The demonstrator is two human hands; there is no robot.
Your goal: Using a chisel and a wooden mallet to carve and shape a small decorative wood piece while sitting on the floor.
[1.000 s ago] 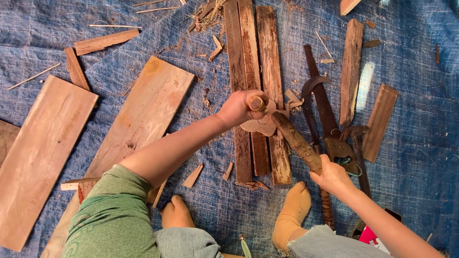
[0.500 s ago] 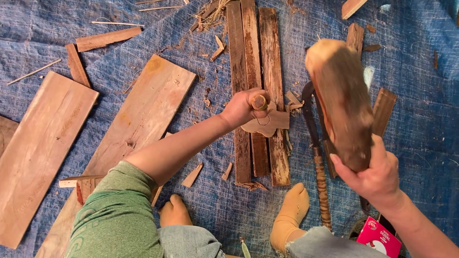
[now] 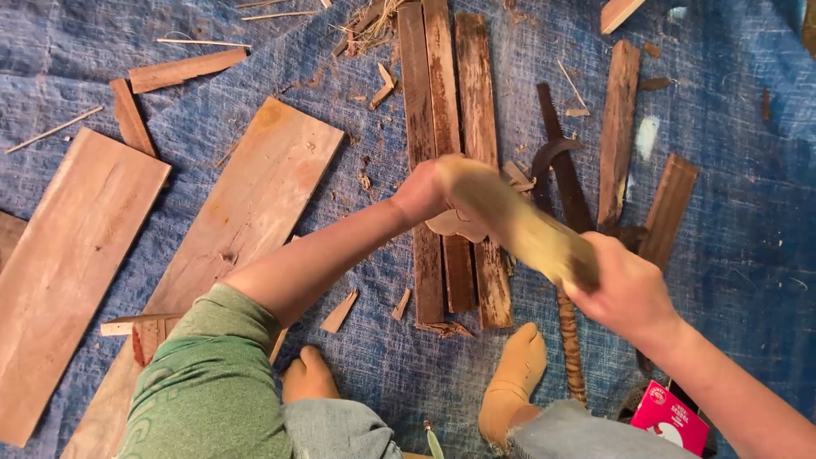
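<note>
Mallet [image 3: 518, 225] in right hand [image 3: 625, 289] slants up-left toward left hand [image 3: 421, 194].

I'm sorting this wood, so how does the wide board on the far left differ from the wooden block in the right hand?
The wide board is broad, flat, reddish-brown and lies on the blue tarp; the wooden block is narrower, paler, motion-blurred and held above the tarp by the right hand. Both are wood.

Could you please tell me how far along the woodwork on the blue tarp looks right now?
Done: chips and offcuts litter the tarp. In hand: the right hand swings a blurred wooden mallet toward a tool in the left hand over three slats. Left: the slats and the wide boards lie loose, not joined.
</note>
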